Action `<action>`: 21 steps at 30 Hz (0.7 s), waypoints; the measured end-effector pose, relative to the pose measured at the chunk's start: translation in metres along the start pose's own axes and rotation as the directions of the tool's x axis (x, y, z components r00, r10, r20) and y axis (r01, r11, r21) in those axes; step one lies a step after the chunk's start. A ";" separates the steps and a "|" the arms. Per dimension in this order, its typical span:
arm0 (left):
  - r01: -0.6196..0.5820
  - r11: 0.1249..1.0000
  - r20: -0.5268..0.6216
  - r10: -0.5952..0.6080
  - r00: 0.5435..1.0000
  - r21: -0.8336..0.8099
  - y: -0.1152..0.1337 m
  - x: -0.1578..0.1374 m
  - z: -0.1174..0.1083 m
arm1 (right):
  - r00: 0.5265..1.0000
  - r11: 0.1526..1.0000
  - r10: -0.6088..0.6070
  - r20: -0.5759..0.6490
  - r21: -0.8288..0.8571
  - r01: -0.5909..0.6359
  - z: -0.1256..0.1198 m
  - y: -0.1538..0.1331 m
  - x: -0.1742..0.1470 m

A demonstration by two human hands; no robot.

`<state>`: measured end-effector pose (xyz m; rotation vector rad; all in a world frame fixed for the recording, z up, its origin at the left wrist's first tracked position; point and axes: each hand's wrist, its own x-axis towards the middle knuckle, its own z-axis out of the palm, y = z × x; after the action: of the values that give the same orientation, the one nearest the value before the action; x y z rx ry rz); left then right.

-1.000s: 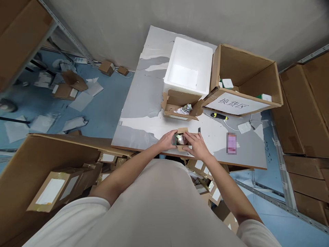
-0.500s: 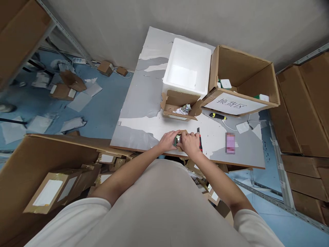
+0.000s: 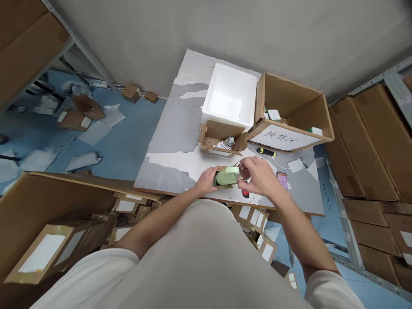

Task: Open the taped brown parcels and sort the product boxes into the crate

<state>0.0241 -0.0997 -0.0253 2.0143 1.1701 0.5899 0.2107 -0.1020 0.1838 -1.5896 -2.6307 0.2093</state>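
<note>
Near the front edge of the table [image 3: 162, 169], a light green bottle [image 3: 226, 176] lies on its side, part way out of a small cardboard box [image 3: 216, 180]. My left hand [image 3: 206, 181] is closed round that box at the bottle's left end. At the other end, the fingers of my right hand [image 3: 255, 176] grip the bottle by its shiny metallic-looking top, which they partly cover. Just below my right hand lies a red and black utility knife [image 3: 245, 193], partly hidden by it.
Behind my hands stand an open carton with crumpled paper [image 3: 226, 143], a white foam box [image 3: 210, 92] and a large labelled cardboard box [image 3: 328, 122]. A yellow-black tool [image 3: 266, 152] and a phone [image 3: 282, 180] lie to the right. A big carton of parcels [image 3: 41, 253] stands at lower left.
My right hand has moved right, drawing the green bottle out of the small box. The left hand stays on the box. The whole view has shifted slightly.
</note>
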 end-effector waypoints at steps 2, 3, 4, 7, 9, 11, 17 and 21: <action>0.027 0.999 0.002 -0.027 1.000 -0.027 0.001 -0.001 -0.001 | 0.996 0.995 -0.049 -0.072 0.079 0.055 -0.023 0.009 0.001; 0.040 0.998 -0.002 -0.040 0.999 -0.041 0.003 -0.003 -0.003 | 0.992 0.989 -0.063 -0.113 0.124 0.077 -0.034 0.012 0.002; 0.048 0.997 -0.012 -0.049 0.999 -0.056 0.007 -0.005 -0.006 | 0.986 0.980 -0.066 -0.154 0.177 0.094 -0.044 0.015 0.005; -0.022 0.987 -0.116 0.004 0.993 -0.162 0.026 -0.011 -0.018 | 0.970 0.913 -0.001 -0.242 0.395 0.100 -0.065 0.024 0.018; -0.118 0.941 -0.237 0.042 0.971 -0.319 0.046 -0.012 -0.027 | 0.958 0.821 0.080 -0.275 0.563 0.093 -0.070 0.031 0.033; -0.165 0.832 -0.339 -0.030 0.940 -0.530 0.067 -0.011 -0.035 | 0.938 0.700 0.172 -0.301 0.707 0.098 -0.067 0.038 0.049; -0.062 0.524 -0.248 -0.293 0.923 -0.849 0.106 -0.008 -0.041 | 0.979 0.282 0.193 -0.062 0.960 0.005 -0.027 0.051 0.080; 0.019 0.464 -0.170 -0.364 0.916 -0.886 0.111 -0.013 -0.039 | 0.981 0.157 0.187 0.049 0.984 -0.079 -0.006 0.051 0.078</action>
<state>0.0515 -0.1331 0.0850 0.8695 0.9460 1.1676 0.2202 -0.0093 0.1805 -1.1457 -1.4218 1.4825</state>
